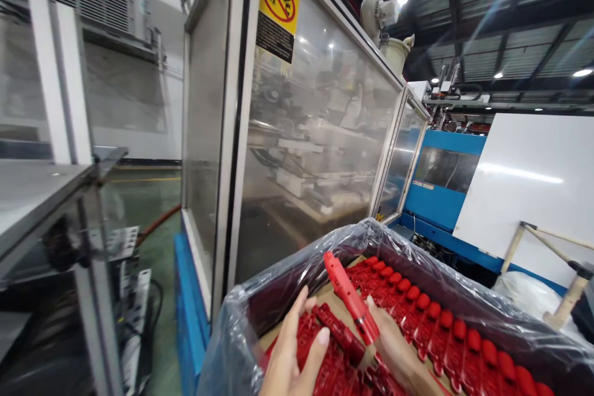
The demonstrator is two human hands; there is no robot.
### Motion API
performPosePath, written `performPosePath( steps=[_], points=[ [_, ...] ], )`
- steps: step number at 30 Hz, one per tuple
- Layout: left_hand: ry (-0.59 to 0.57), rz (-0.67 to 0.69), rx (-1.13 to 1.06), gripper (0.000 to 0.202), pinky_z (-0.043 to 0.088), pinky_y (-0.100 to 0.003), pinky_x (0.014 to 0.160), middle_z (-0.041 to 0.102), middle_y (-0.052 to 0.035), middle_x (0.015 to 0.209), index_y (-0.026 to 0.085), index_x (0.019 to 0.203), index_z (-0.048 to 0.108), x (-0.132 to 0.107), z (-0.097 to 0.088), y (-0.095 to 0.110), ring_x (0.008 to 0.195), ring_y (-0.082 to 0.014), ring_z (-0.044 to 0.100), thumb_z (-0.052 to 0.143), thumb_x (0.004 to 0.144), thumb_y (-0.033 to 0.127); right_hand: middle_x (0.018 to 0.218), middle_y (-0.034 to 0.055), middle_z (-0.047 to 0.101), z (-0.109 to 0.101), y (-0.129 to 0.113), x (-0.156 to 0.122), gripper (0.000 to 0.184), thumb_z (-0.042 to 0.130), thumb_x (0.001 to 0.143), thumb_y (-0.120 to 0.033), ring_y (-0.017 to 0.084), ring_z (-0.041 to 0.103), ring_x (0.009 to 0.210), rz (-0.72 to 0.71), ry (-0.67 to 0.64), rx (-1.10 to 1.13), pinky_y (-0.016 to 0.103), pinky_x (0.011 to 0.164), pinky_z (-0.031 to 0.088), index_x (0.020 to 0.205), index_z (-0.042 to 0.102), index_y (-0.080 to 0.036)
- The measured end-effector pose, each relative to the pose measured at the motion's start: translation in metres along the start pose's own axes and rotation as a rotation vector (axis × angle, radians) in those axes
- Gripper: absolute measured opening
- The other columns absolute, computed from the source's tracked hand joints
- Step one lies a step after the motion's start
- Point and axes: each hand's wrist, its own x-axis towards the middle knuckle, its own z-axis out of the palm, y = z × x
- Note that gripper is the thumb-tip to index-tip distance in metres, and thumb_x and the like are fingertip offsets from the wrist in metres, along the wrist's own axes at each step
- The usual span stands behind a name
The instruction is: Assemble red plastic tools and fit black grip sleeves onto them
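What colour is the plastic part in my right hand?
Red; the plastic part shows best in the head view.

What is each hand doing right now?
Left hand: open, fingers resting on the red plastic parts in the box.
Right hand: closed on a long red part.

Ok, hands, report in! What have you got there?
Right hand gripping a red part, tilted up. Left hand resting on more red parts in the lined box. Nothing blocking.
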Motion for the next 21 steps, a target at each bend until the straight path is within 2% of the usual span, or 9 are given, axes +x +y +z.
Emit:
performPosePath(
  steps=[3, 5, 7, 9, 14, 18, 21],
  points=[
    [-0.055, -0.005, -0.112, 0.067, 0.022, -0.046, 0.117, 0.056, -0.0112, 0.137, 0.020, 0.142, 0.039, 0.002, -0.005, -0.008, 0.132, -0.0259, 0.045, 0.050, 0.087, 0.057, 0.060, -0.0017, 0.054, 0.024, -0.004, -0.017, 0.064, 0.050, 0.075, -0.081, 0.012, 0.048, 0.052, 0.111, -0.092, 0.243, 0.025, 0.055, 0.041, 0.082, 0.065, -0.019],
    [-0.161, -0.017, -0.168, 0.063, 0.030, -0.043, 0.114, 0.060, -0.0102, 0.133, 0.021, 0.138, 0.045, 0.003, -0.011, -0.009, 0.127, -0.0266, 0.051, 0.056, 0.086, 0.054, 0.052, -0.0037, 0.050, 0.035, -0.005, -0.025, 0.069, 0.056, 0.066, -0.085, 0.009, 0.042, 0.044, 0.151, -0.147, 0.333, 0.022, 0.047, 0.035, 0.079, 0.066, -0.018],
    [-0.284, -0.021, -0.229, 0.053, 0.041, -0.040, 0.106, 0.067, -0.0090, 0.125, 0.021, 0.130, 0.054, 0.004, -0.018, -0.006, 0.116, -0.0271, 0.059, 0.058, 0.086, 0.050, 0.047, -0.0038, 0.050, 0.039, -0.007, -0.030, 0.069, 0.062, 0.064, -0.083, 0.008, 0.042, 0.041, 0.190, -0.235, 0.365, 0.021, 0.044, 0.030, 0.080, 0.067, -0.016],
    [-0.345, -0.006, -0.285, 0.044, 0.047, -0.037, 0.098, 0.071, -0.0071, 0.117, 0.022, 0.122, 0.062, 0.003, -0.023, -0.002, 0.106, -0.0268, 0.064, 0.061, 0.086, 0.047, 0.046, -0.0028, 0.051, 0.039, -0.010, -0.032, 0.071, 0.064, 0.062, -0.083, 0.007, 0.044, 0.042, 0.217, -0.312, 0.363, 0.020, 0.044, 0.029, 0.080, 0.068, -0.014],
    [-0.375, 0.031, -0.295, 0.036, 0.055, -0.036, 0.085, 0.074, -0.0076, 0.109, 0.023, 0.113, 0.070, -0.002, -0.029, 0.004, 0.104, -0.0294, 0.065, 0.061, 0.086, 0.045, 0.047, -0.0033, 0.049, 0.038, -0.017, -0.035, 0.073, 0.060, 0.064, -0.084, 0.007, 0.041, 0.042, 0.205, -0.378, 0.325, 0.020, 0.044, 0.029, 0.079, 0.069, -0.014],
    [-0.441, 0.019, -0.350, 0.035, 0.057, -0.031, 0.071, 0.074, -0.0072, 0.106, 0.025, 0.113, 0.070, -0.004, -0.031, 0.002, 0.089, -0.0262, 0.070, 0.060, 0.087, 0.045, 0.052, -0.0020, 0.054, 0.035, -0.021, -0.037, 0.068, 0.061, 0.068, -0.081, 0.008, 0.042, 0.046, 0.201, -0.412, 0.305, 0.021, 0.047, 0.033, 0.077, 0.069, -0.014],
    [-0.413, 0.073, -0.321, 0.031, 0.055, -0.031, 0.080, 0.074, -0.0055, 0.104, 0.025, 0.108, 0.072, -0.003, -0.032, 0.001, 0.088, -0.0240, 0.069, 0.062, 0.086, 0.044, 0.051, -0.0010, 0.054, 0.033, -0.016, -0.037, 0.069, 0.060, 0.069, -0.081, 0.006, 0.040, 0.043, 0.201, -0.410, 0.313, 0.020, 0.046, 0.032, 0.072, 0.068, -0.013]
  ],
)
